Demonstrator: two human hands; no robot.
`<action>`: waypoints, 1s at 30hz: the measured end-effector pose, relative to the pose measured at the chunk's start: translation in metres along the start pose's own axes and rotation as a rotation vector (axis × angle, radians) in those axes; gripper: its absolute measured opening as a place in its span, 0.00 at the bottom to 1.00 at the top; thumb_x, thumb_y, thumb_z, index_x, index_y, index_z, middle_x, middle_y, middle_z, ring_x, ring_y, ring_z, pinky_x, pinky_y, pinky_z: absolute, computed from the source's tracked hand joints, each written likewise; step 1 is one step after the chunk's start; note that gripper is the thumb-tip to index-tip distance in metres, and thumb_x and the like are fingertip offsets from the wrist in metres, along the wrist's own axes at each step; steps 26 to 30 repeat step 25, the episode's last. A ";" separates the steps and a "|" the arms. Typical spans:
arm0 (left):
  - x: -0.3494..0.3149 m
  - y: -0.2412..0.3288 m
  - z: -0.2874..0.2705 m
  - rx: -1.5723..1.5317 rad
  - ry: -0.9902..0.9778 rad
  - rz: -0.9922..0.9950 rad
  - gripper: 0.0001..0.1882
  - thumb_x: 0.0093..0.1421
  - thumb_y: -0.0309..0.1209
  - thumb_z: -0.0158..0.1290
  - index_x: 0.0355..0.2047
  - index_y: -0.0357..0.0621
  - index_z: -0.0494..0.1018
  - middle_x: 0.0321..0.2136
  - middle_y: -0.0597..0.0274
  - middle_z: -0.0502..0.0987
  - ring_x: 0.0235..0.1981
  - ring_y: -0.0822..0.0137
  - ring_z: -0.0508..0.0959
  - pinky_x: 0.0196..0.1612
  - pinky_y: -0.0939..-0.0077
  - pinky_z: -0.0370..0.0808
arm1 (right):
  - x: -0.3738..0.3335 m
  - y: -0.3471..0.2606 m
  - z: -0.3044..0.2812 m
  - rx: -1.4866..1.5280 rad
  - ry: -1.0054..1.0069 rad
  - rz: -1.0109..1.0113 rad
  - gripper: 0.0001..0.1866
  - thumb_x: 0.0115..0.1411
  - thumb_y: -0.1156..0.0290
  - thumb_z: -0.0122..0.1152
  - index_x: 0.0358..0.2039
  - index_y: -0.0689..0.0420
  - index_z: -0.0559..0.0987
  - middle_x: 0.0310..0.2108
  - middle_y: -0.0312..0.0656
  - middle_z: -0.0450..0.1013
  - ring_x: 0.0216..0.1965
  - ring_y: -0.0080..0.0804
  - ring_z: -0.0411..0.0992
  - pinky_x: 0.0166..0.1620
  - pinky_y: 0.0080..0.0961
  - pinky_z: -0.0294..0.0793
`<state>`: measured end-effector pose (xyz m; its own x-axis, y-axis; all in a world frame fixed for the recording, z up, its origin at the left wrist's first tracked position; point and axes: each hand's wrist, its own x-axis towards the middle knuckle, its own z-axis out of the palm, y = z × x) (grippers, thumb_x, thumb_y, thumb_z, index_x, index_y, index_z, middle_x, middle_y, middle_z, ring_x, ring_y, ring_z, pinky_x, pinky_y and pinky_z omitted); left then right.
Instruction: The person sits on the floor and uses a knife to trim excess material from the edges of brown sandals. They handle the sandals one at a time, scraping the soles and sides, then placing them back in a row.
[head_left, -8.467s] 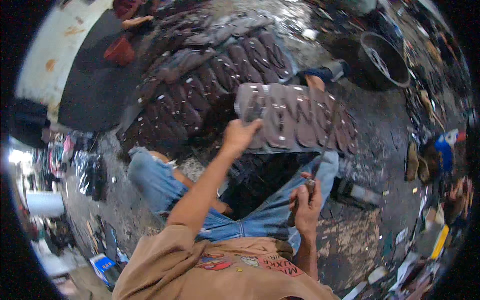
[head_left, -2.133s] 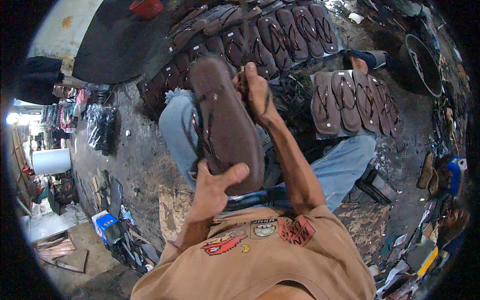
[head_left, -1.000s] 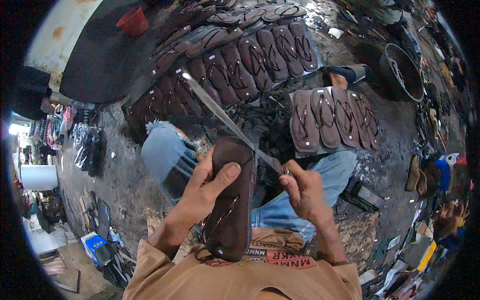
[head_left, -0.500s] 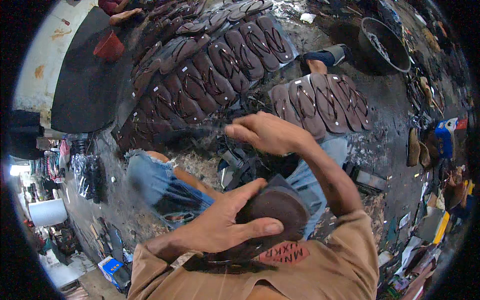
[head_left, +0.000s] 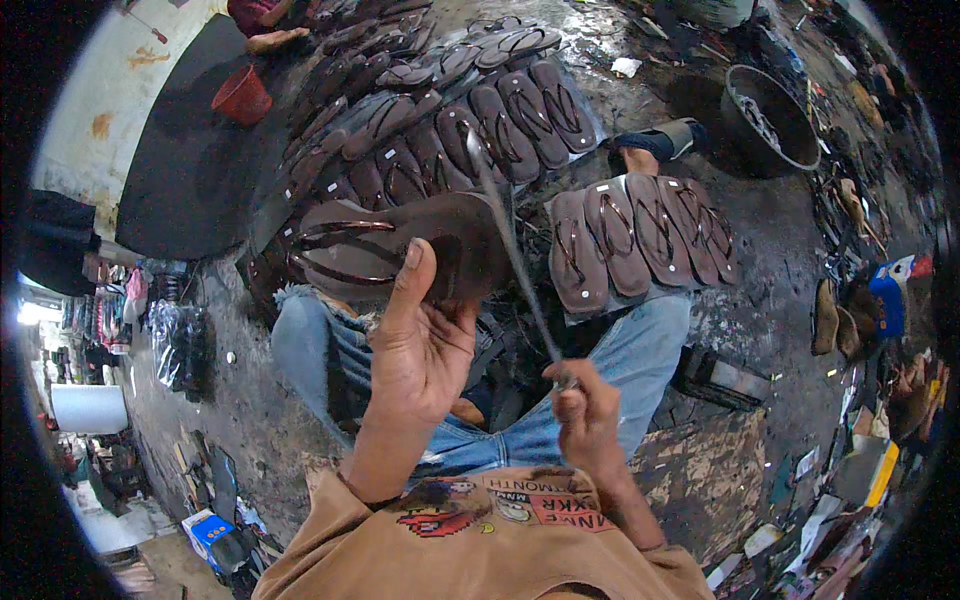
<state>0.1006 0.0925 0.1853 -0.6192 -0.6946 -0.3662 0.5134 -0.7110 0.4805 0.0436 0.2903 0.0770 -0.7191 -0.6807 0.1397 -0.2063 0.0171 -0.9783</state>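
Observation:
My left hand grips a dark brown flip-flop by its heel half, thumb on top, with the strapped end pointing left. In my right hand is the handle of a long, thin knife. Its narrow blade slants up and away, passing close by the flip-flop's heel edge; I cannot tell whether they touch. My fingers hide most of the knife's handle. Beyond the knife, on the right, several finished-looking brown flip-flops lie side by side on a sheet.
Rows of similar flip-flops cover the floor ahead. A grey basin stands far right, a red bucket far left on a black sheet. Another person's foot shows at the top left. Dark scraps lie between my legs.
The flip-flop has gone from near my chest to out in front, raised and turned. My right hand has drawn back toward me, and the blade now points away from me.

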 end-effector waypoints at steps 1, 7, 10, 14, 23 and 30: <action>0.000 -0.001 0.001 -0.024 0.017 0.006 0.13 0.67 0.35 0.59 0.50 0.46 0.76 0.47 0.60 0.83 0.46 0.64 0.84 0.46 0.71 0.86 | -0.017 0.002 0.004 -0.028 -0.004 0.007 0.24 0.74 0.50 0.46 0.39 0.60 0.77 0.16 0.35 0.64 0.16 0.22 0.63 0.22 0.25 0.59; -0.005 -0.002 -0.007 -0.001 0.023 -0.025 0.14 0.68 0.33 0.58 0.51 0.44 0.75 0.47 0.58 0.83 0.47 0.63 0.83 0.50 0.68 0.84 | -0.062 0.002 -0.005 -0.113 -0.063 0.131 0.19 0.72 0.55 0.50 0.36 0.60 0.75 0.14 0.40 0.63 0.15 0.31 0.64 0.22 0.31 0.61; -0.013 -0.005 -0.029 0.101 0.029 -0.010 0.14 0.68 0.32 0.57 0.52 0.43 0.75 0.48 0.57 0.82 0.49 0.62 0.82 0.53 0.64 0.82 | -0.040 0.003 -0.016 -0.168 -0.075 0.146 0.17 0.72 0.57 0.53 0.35 0.59 0.75 0.14 0.40 0.62 0.15 0.33 0.64 0.22 0.32 0.61; -0.030 -0.002 -0.057 0.229 0.123 -0.082 0.18 0.62 0.25 0.62 0.52 0.47 0.76 0.47 0.61 0.81 0.48 0.63 0.83 0.51 0.61 0.84 | -0.014 0.001 -0.032 -0.273 -0.194 0.150 0.15 0.67 0.57 0.61 0.40 0.57 0.76 0.25 0.53 0.74 0.27 0.58 0.74 0.28 0.43 0.69; -0.056 -0.004 -0.107 0.403 0.040 -0.063 0.35 0.60 0.22 0.62 0.66 0.44 0.60 0.51 0.51 0.78 0.49 0.57 0.82 0.54 0.55 0.81 | 0.012 -0.037 -0.049 -0.416 -0.515 0.206 0.22 0.67 0.50 0.59 0.49 0.56 0.76 0.25 0.56 0.76 0.29 0.60 0.76 0.31 0.51 0.70; -0.057 -0.003 -0.122 0.523 -0.007 -0.027 0.37 0.61 0.22 0.60 0.67 0.48 0.57 0.56 0.51 0.75 0.55 0.51 0.79 0.48 0.41 0.82 | 0.019 -0.031 -0.051 -0.397 -0.621 0.228 0.26 0.67 0.49 0.59 0.56 0.54 0.76 0.27 0.58 0.77 0.30 0.59 0.76 0.35 0.53 0.72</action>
